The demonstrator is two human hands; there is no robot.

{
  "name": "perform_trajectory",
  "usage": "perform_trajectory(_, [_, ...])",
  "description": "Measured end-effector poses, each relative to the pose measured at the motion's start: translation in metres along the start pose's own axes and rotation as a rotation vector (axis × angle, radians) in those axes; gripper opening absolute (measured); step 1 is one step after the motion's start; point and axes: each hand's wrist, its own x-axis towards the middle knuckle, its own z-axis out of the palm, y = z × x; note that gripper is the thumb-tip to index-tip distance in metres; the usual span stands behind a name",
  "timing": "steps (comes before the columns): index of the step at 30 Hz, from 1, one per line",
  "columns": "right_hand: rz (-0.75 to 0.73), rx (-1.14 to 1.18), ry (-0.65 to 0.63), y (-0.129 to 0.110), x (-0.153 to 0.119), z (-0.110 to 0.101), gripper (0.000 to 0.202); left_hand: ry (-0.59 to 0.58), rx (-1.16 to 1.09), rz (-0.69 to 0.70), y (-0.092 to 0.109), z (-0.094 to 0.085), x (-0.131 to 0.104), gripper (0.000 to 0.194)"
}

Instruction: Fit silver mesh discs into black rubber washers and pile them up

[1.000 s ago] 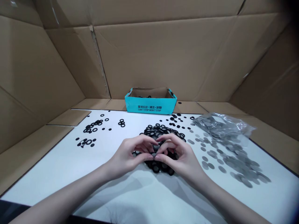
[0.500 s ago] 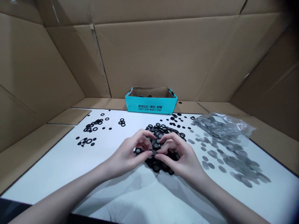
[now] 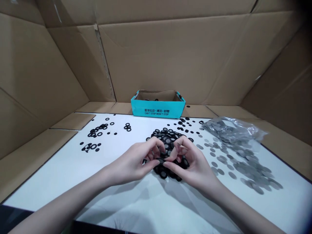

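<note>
Between the thumbs and fingers of both hands is a small black ring with a grey disc in it [image 3: 161, 160]. My left hand [image 3: 143, 159] pinches its left side, fingers curled. On its right side, my right hand [image 3: 186, 159] grips it with thumb and index finger. Right behind and below the hands lies a heap of black rings with grey centres [image 3: 163, 174], partly covered by my fingers. To the right, loose grey discs [image 3: 252, 170] are spread over the white table [image 3: 117, 201].
A turquoise box [image 3: 158, 108] with some black pieces inside stands at the back. Black rings [image 3: 99, 130] lie scattered at the left, and small black pieces [image 3: 186, 123] at the back right. A clear plastic bag of grey discs [image 3: 231, 130] rests at the right. Cardboard walls [image 3: 170, 61] surround the table.
My right index finger has come down toward the thumb at the ring. My left fingers have shifted slightly; both hands stay over the heap.
</note>
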Motion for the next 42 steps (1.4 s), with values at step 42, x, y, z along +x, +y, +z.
perform_trajectory(42, [-0.04,-0.014,0.018,0.0031,-0.001,0.0024,0.021,0.069,0.07,0.062,0.001,0.0013,0.0042,0.02])
